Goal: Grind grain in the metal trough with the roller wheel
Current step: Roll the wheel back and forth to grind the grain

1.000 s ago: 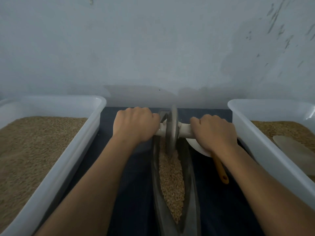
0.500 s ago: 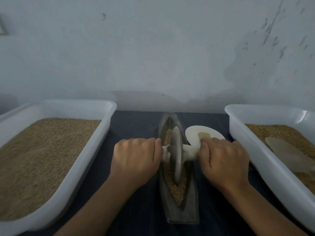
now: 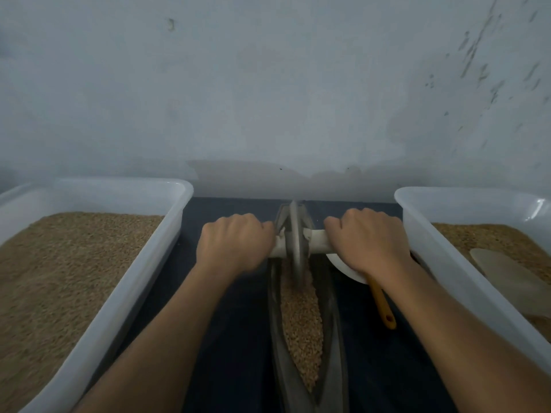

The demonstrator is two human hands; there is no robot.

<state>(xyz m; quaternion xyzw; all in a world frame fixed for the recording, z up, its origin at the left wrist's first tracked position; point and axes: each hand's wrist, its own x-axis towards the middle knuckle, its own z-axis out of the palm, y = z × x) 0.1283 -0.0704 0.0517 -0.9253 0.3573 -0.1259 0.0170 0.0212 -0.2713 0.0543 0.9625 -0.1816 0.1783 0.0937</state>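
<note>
Head view, looking down: the metal trough (image 3: 334, 362) runs lengthwise up the middle of the frame, from the bottom edge toward the wall, so the roller wheel (image 3: 295, 242) can travel along it away from and back to the person. The wheel stands upright on its edge at the far end of the trough, centre of the frame, its rim down in the channel. A pale axle handle (image 3: 317, 241) passes through it crosswise, and this explains the symmetric hold — the left hand (image 3: 234, 244) has its fingers curled around the left stub, the right hand (image 3: 371, 241) is wrapped around the right stub, one on each side, which I judge keeps the thin disc from tipping and lets both arms press evenly. The grain (image 3: 301, 323) lies as a strip in the lower half of the trough, on the near side of the wheel, mostly whole-looking. White tubs of grain flank the work: the left tub (image 3: 167, 251) at left, the right tub (image 3: 423, 234) at right, within reach — probably for supply and collection. A white bowl (image 3: 347, 271) and a yellow handle (image 3: 383, 305) lie just right of the trough, partly under the right wrist.
</note>
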